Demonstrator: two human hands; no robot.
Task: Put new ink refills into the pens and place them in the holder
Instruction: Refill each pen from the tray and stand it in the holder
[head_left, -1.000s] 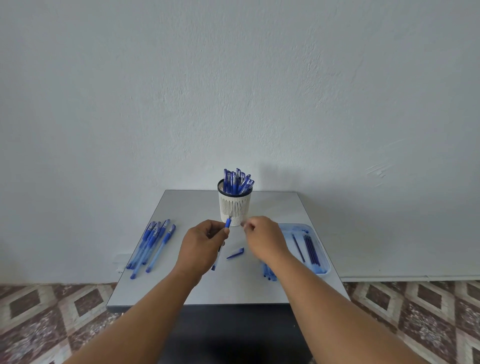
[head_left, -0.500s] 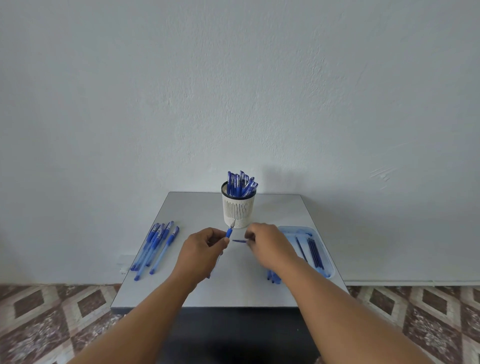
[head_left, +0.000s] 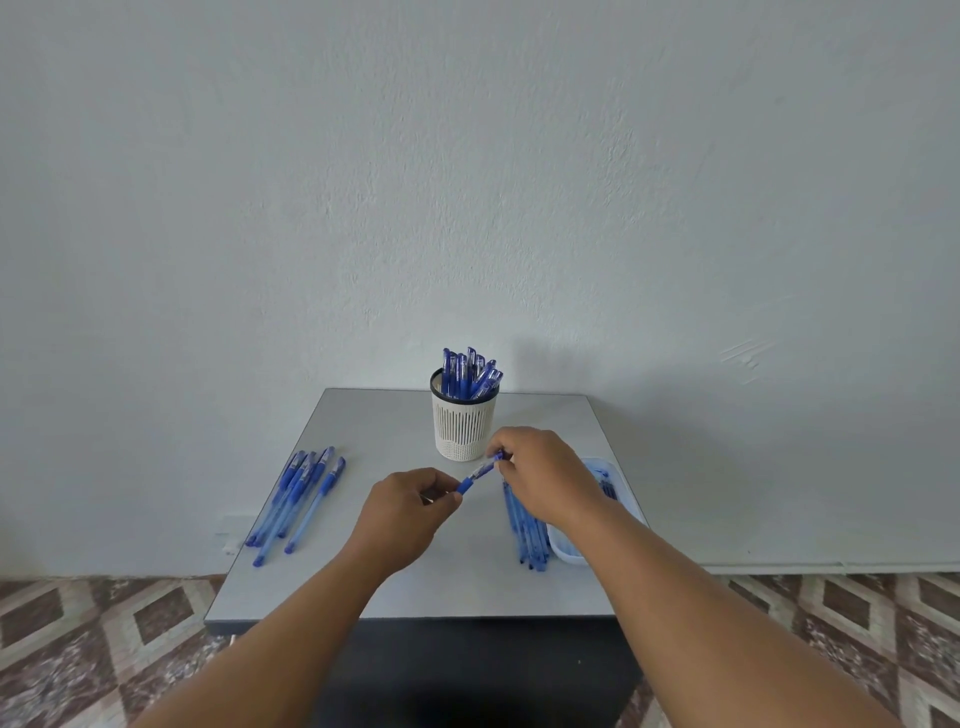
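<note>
Both hands hold one pen (head_left: 479, 473) in the air above the tabletop (head_left: 395, 426), just in front of the holder (head_left: 464, 427). The left hand (head_left: 410, 512) pinches the barrel end, and the right hand (head_left: 545, 475) pinches the cap end between thumb and fingertips. The cap looks to be going on, so the step is probably closing a refilled pen. If the two ends are not in line, the cap could jam or skid off the tip and smear ink. A hard push so near the holder could knock it, spilling the finished pens. More pens (head_left: 298, 499) lie at left; barrels (head_left: 527, 530) and the tray (head_left: 571, 551) are at right.
</note>
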